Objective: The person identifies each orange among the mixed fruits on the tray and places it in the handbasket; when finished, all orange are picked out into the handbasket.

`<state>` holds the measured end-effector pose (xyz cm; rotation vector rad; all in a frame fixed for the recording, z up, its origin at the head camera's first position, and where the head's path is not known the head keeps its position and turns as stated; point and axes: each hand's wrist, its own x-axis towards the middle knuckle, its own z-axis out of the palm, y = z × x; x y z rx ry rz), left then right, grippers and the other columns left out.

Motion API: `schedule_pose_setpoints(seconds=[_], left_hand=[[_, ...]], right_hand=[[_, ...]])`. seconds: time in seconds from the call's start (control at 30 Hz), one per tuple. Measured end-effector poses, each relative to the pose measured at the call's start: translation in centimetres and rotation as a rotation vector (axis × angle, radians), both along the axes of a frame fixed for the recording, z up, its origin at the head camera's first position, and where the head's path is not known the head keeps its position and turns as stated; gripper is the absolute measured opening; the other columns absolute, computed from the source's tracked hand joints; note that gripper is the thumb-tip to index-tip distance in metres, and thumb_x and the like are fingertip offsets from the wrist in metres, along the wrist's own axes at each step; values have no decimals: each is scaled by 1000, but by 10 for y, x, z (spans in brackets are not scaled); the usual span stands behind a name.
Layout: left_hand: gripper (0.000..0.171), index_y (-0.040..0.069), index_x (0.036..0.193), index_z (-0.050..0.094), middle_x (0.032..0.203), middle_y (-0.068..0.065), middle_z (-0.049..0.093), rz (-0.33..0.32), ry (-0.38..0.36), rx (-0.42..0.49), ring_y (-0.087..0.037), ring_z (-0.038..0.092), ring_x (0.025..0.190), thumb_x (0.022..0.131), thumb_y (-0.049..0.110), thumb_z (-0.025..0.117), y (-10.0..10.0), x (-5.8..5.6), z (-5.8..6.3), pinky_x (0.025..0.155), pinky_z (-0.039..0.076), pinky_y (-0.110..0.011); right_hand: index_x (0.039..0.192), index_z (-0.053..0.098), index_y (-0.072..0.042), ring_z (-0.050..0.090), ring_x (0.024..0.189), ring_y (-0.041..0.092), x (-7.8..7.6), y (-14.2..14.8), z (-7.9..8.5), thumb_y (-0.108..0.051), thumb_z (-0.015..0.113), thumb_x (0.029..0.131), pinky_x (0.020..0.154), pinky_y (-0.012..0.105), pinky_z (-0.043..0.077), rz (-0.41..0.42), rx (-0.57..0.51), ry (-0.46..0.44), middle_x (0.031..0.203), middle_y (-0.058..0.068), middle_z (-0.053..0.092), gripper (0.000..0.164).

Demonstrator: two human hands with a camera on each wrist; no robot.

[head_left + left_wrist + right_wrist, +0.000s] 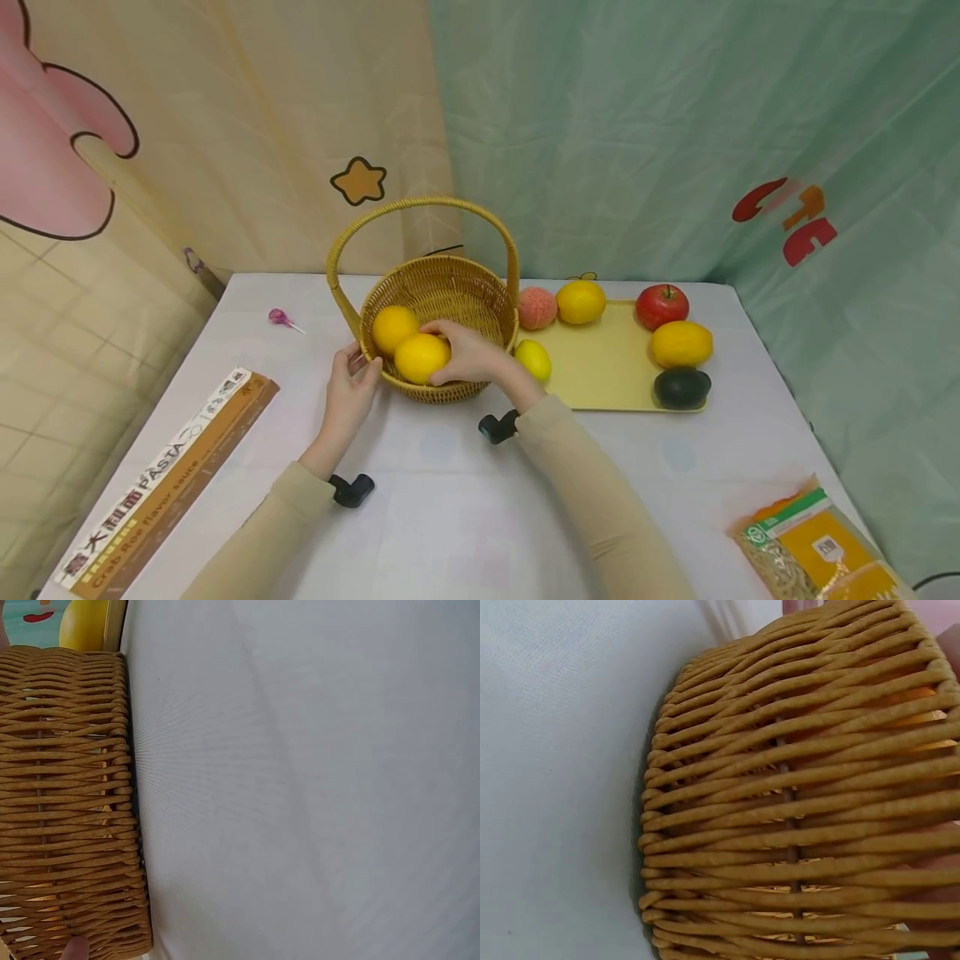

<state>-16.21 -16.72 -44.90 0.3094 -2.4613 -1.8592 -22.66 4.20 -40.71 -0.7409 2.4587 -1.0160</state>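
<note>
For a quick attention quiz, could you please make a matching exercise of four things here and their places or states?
1. Right hand
2. Red apple
3. Lollipop
4. Left hand

A. On the table, left of the wicker basket
B. Touching the basket's outer left side
C. Gripping a yellow fruit
D. On the yellow tray

Pairs: 1-C; 2-D; 3-A; 4-B

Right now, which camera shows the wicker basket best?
The head view: though the right hand hides part, the basket shows with its opening and handle. Both wrist views show only woven side, close up; the right one adds some rim.
</note>
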Motion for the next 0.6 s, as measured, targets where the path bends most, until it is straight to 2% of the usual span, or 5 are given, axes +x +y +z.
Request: schedule_pose_setpoints(seconds=[0.3, 0.6], left_hand=[[55, -5, 147, 27, 151, -26, 36, 4, 10, -10, -38, 39, 140, 101, 14, 51, 0, 1, 1, 111, 44, -48], [55, -5, 147, 27, 151, -26, 36, 2, 18, -6, -38, 39, 140, 101, 14, 51, 0, 0, -1, 111, 43, -48]], right_hand=[[141, 47, -13, 54, 121, 23, -4, -12, -9, -15, 79, 78, 108, 41, 45, 1, 25, 11, 139, 6, 55, 70], [140, 49, -13, 54, 122, 25, -3, -14, -9, -17, 81, 81, 109, 42, 45, -3, 26, -15, 140, 7, 55, 67]])
